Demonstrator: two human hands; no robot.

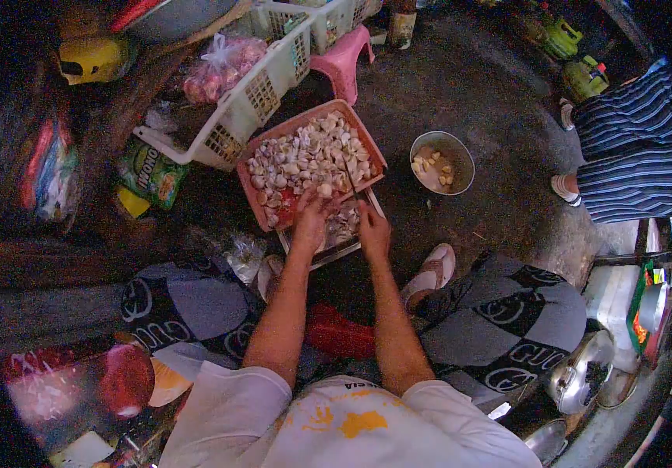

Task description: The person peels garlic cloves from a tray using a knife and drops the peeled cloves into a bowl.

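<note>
A shallow orange-red tray full of unpeeled garlic cloves lies on the floor in front of me. My left hand is over its near edge, the fingers closed round a pale garlic clove. Close beside it, my right hand grips a knife, its thin dark blade pointing up over the tray. Beneath both hands is a second, pale-rimmed tray with papery garlic skins. To the right, a round metal pot contains several peeled cloves.
Left of the tray stands a white plastic crate, with a bag of reddish bulbs. A pink stool is behind. At right, a person in a striped garment is near green gas cylinders. Metal pans lie at lower right.
</note>
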